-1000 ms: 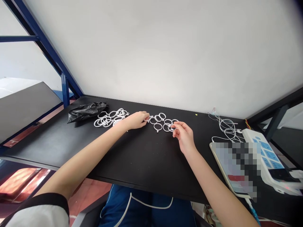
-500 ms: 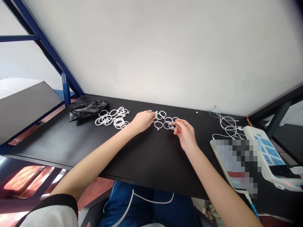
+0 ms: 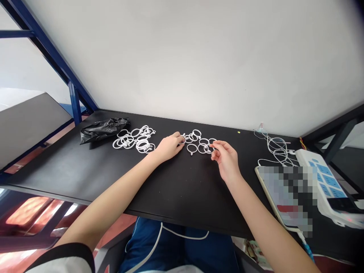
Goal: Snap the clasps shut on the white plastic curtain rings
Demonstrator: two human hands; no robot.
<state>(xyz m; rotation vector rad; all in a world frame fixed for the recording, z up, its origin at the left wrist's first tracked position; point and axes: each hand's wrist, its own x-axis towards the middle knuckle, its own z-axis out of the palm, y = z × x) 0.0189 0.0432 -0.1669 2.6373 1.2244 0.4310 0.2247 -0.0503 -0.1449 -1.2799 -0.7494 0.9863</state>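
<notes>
A small group of white plastic rings (image 3: 199, 142) lies on the black table (image 3: 170, 182) near the wall. My left hand (image 3: 169, 146) rests at the group's left side, its fingertips pinched on one ring. My right hand (image 3: 226, 159) is at the group's right side, thumb and forefinger pinched on another ring. A bigger heap of white rings (image 3: 135, 139) lies further left, apart from both hands.
A crumpled black plastic bag (image 3: 104, 129) lies at the far left of the table. To the right are white cables (image 3: 274, 148), a tablet (image 3: 287, 193) and a white and blue power strip (image 3: 327, 185). A blue steel frame (image 3: 72, 98) stands at the left.
My left hand has slid right from the heap side to the small group of rings. My right hand stays at the group's right edge. The camera has tilted slightly.
</notes>
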